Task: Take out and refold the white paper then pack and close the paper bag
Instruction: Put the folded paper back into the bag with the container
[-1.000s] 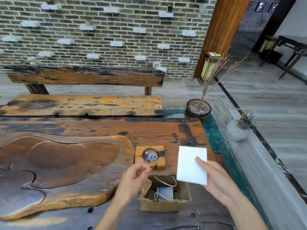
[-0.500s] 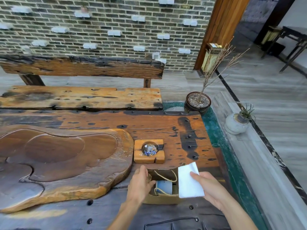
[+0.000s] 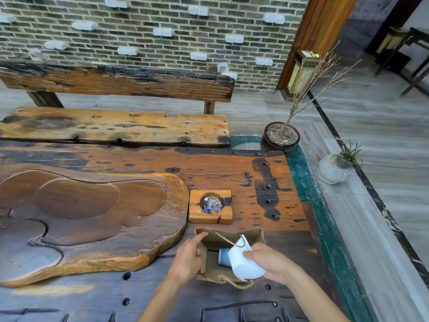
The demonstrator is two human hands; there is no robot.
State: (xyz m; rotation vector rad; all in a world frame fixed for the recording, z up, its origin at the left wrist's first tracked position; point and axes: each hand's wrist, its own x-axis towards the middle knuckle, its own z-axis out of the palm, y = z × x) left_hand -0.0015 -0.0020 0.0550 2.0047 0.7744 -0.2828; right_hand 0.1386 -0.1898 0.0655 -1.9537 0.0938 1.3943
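We hold the paper bag (image 3: 228,238) open with our left hand (image 3: 188,259), fingers gripping its left wall so the mouth stays wide. Our right hand (image 3: 269,263) pinches the folded white paper (image 3: 241,261) and lowers it into the opening, beside the blue cup (image 3: 224,256) already inside.

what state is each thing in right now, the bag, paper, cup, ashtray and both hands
brown paper bag: open at the top, upright on the table
folded white paper: held at the bag's mouth, partly inside
pale blue cup: lying on its side inside the bag
square wooden ashtray: bowl holds ash and butts
left hand: holds the bag's left wall
right hand: grips the paper
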